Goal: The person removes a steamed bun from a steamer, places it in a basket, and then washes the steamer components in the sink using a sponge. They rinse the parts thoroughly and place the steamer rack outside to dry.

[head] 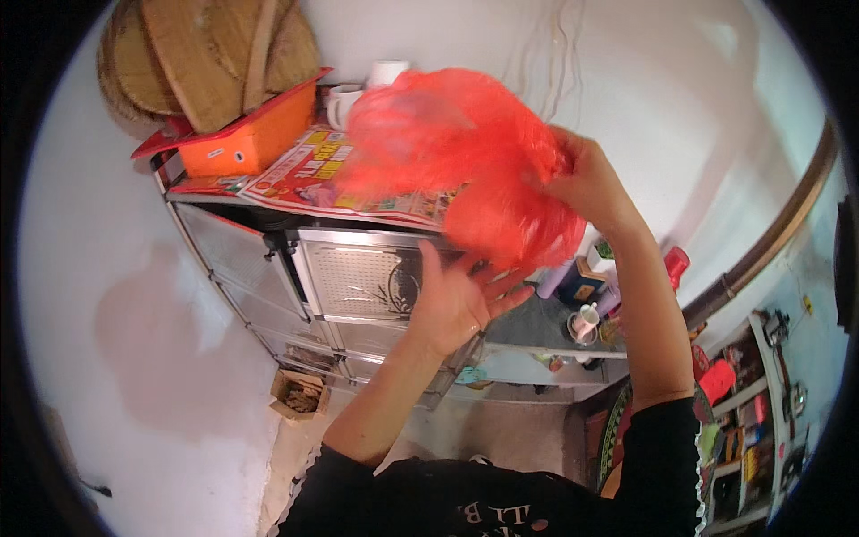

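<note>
A thin red plastic bag (463, 154), blurred and puffed out, hangs in front of me over the top of a metal-framed cabinet (362, 275). My right hand (584, 174) grips the bag at its right side. Below the bag is my left hand (453, 302), palm up with its fingers spread; its fingertips reach the bag's lower edge, and whether they touch it is not clear. Printed paper sheets (302, 164) cover the cabinet top, partly hidden by the bag. A white mug (341, 107) stands behind the bag's left side.
An orange box (262, 137) with woven baskets (208, 60) above it occupies the cabinet's left end. At right, a dark shelf (523, 329) holds a small cup (586, 319) and bottles. A cardboard box (298, 395) is on the floor. A pipe (758, 255) runs along the right wall.
</note>
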{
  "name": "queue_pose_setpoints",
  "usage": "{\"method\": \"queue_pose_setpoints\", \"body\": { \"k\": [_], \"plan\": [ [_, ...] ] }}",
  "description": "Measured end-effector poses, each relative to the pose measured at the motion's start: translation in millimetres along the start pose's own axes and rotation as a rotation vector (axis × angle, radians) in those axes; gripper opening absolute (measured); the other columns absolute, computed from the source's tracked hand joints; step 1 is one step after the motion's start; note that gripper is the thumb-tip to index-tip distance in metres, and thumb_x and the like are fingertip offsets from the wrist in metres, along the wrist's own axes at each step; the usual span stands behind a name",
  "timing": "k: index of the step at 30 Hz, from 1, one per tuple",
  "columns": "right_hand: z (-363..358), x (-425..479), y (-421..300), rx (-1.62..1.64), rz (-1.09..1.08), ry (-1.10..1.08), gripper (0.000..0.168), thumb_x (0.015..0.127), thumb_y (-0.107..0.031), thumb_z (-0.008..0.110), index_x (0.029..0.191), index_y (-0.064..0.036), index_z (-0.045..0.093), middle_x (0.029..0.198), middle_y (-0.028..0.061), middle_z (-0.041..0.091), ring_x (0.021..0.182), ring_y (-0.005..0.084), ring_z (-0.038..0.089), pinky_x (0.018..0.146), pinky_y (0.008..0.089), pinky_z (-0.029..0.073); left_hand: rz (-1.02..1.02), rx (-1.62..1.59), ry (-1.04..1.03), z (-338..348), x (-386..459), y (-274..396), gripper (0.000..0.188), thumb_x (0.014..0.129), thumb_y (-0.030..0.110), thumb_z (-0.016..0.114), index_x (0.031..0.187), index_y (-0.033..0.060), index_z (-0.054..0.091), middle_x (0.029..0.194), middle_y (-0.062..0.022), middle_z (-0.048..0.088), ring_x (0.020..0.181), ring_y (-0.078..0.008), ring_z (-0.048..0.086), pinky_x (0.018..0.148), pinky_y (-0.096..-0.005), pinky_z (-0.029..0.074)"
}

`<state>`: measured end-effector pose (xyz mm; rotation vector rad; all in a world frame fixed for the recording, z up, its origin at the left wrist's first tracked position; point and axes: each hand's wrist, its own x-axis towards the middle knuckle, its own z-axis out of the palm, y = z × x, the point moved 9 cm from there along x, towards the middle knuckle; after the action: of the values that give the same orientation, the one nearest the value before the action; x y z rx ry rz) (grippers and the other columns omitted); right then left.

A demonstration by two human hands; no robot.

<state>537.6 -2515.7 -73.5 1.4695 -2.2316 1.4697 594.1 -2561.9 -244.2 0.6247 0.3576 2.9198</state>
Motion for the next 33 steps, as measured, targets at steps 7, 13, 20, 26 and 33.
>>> {"method": "queue_pose_setpoints", "body": {
  "k": [7, 13, 20, 26, 33],
  "plan": [
    [-87.6, -131.6, 15.1, 0.203, 0.235, 0.592, 0.029, 0.079, -0.014, 0.063, 0.102, 0.003, 0.056, 0.094, 0.0078, 0.062, 0.08, 0.0136, 0.059, 0.07, 0.0269, 0.047, -0.023, -0.123, 0.2, -35.6, 9.1, -56.6, 0.062, 0.076, 0.047, 0.056, 0.124, 0.0119, 0.04, 0.126, -0.0088, 0.044, 0.113, -0.0291, 0.044, 0.089, -0.0495, 0.041],
    [-197.5, -387.5, 155.8, 0.87, 0.225, 1.312, 0.015, 0.083, -0.015, 0.054, 0.092, -0.002, 0.056, 0.086, 0.0053, 0.061, 0.072, 0.0136, 0.058, 0.062, 0.0272, 0.049, 0.031, -0.148, 0.235, -72.7, 2.2, -105.9, 0.059, 0.072, 0.043, 0.06, 0.12, 0.0132, 0.044, 0.122, -0.0075, 0.048, 0.111, -0.0272, 0.047, 0.085, -0.0456, 0.044],
    [-203.7, -587.2, 92.4, 0.397, 0.306, 1.434, 0.022, 0.086, -0.025, 0.052, 0.093, -0.004, 0.054, 0.092, 0.0078, 0.059, 0.078, 0.0167, 0.057, 0.069, 0.0297, 0.047, -0.084, 0.084, 0.266, -74.9, -11.2, -198.1, 0.054, 0.078, 0.036, 0.059, 0.121, 0.0105, 0.042, 0.122, -0.0068, 0.048, 0.11, -0.0248, 0.047, 0.089, -0.0405, 0.042],
    [-170.2, -563.1, -28.4, -0.485, 0.443, 1.014, 0.03, 0.074, -0.023, 0.063, 0.094, -0.002, 0.055, 0.092, 0.0097, 0.056, 0.083, 0.0262, 0.056, 0.076, 0.0369, 0.044, -0.349, 0.192, 0.354, -52.2, -67.6, -362.9, 0.051, 0.079, 0.034, 0.059, 0.121, 0.0102, 0.042, 0.123, -0.0055, 0.046, 0.112, -0.0218, 0.045, 0.093, -0.0393, 0.04],
    [-192.6, -723.1, -63.8, -1.044, 0.775, 0.972, 0.018, 0.076, -0.013, 0.06, 0.091, -0.002, 0.061, 0.098, 0.0101, 0.059, 0.076, 0.0245, 0.059, 0.067, 0.0303, 0.046, -0.564, 0.26, 0.372, -18.4, -122.6, -488.4, 0.051, 0.077, 0.038, 0.059, 0.119, 0.014, 0.044, 0.12, -0.0038, 0.049, 0.109, -0.0215, 0.048, 0.088, -0.0397, 0.043]
  ]
}}
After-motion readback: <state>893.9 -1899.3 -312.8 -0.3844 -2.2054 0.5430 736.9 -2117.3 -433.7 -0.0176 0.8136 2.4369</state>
